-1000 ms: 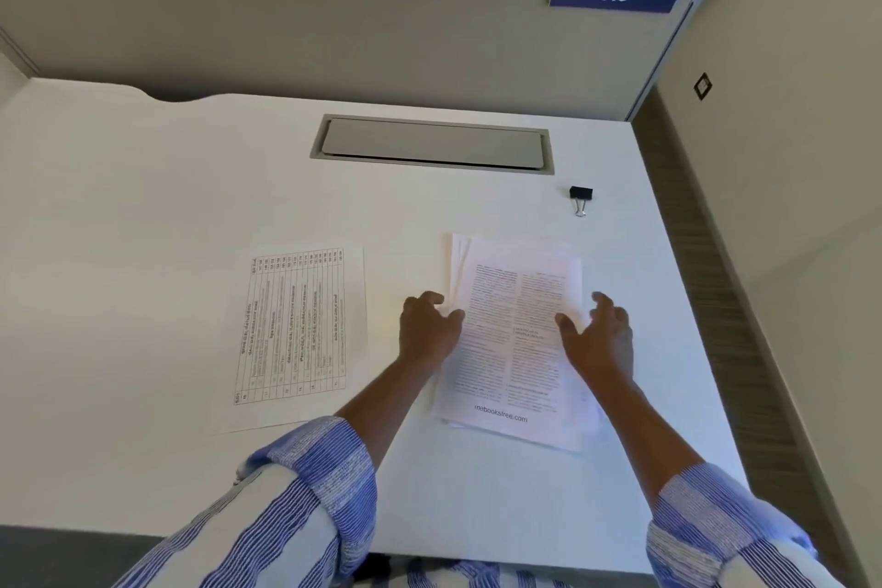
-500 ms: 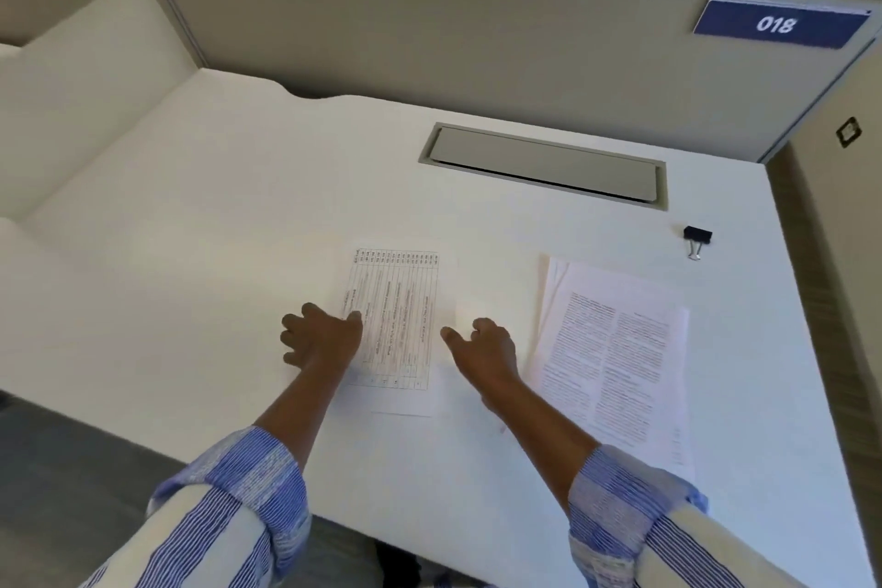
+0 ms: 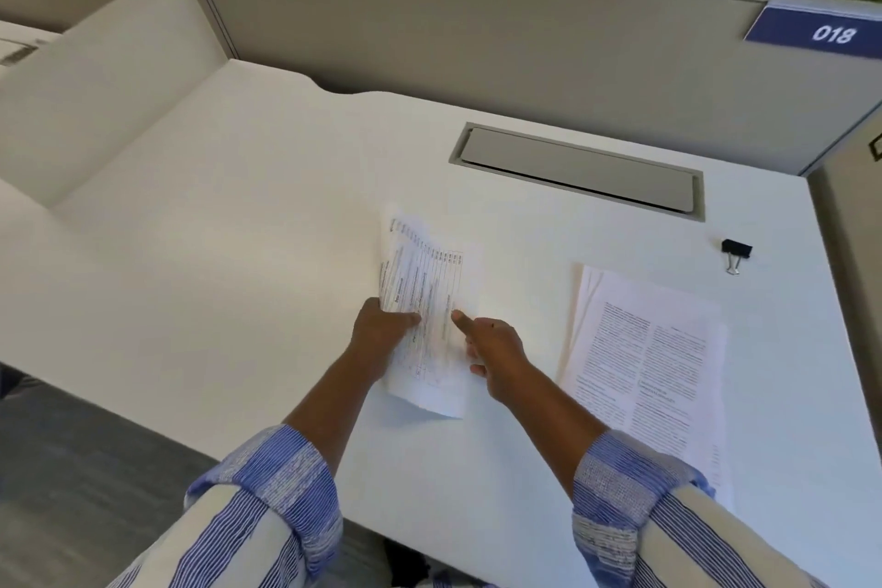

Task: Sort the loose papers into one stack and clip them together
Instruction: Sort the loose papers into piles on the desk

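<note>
**Both hands at one loose sheet on the white bench [image 3: 238,253], the stack and the clip lying to the right.**

The left hand [image 3: 382,329] gripped the left edge of the printed table sheet [image 3: 432,282], thumb on top, and this side of the sheet was lifted and curved off the bench while its right side lay lower. The right hand [image 3: 496,349] was just beside it, apart from the left hand, with its index finger straight and resting on the sheet; whether its other fingers held the right edge, I cannot tell. Further right, well apart from the sheet, the stack of papers [image 3: 644,372] lay flat on the bench, its edges not quite even. Beyond its far right corner the black binder clip [image 3: 736,249] lay alone on the bench, near the right end of the grey hatch [image 3: 577,172].
</note>
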Demonstrator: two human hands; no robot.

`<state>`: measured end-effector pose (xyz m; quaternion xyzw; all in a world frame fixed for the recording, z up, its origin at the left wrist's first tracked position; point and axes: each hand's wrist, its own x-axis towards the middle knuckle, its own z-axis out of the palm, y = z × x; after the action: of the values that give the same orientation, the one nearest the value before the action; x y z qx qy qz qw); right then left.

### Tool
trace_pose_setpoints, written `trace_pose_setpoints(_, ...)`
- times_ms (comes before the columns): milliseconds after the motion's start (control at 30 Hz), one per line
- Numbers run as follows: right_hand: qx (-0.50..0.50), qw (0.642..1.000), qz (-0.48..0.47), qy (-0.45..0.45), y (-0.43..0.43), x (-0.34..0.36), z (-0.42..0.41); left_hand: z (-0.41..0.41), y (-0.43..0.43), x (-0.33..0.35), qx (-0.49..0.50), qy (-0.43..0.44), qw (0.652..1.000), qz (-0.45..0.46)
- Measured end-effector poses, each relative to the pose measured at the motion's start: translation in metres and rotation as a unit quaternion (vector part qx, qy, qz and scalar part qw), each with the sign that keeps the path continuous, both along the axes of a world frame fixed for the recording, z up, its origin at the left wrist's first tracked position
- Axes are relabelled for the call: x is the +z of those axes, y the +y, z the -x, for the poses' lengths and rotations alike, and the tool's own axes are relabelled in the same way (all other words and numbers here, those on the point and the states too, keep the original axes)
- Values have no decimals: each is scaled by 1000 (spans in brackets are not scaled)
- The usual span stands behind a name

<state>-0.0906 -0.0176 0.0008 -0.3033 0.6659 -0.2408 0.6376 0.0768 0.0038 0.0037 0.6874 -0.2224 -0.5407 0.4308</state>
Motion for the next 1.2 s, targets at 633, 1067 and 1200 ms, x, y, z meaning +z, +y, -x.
trace_pose_setpoints(633, -20, 978, 200, 44, -32, 42, 108, 16, -42, 36, -24, 28, 994, 99)
trace_pose_setpoints(1067, -110, 933, 226, 258, -15, 39, 232, 147, -53, 27, -145, -67, 985, 60)
trace_pose_setpoints(1200, -135, 927, 192, 294, 4, 21, 264, 190, -43, 11, -193, -149, 969, 42)
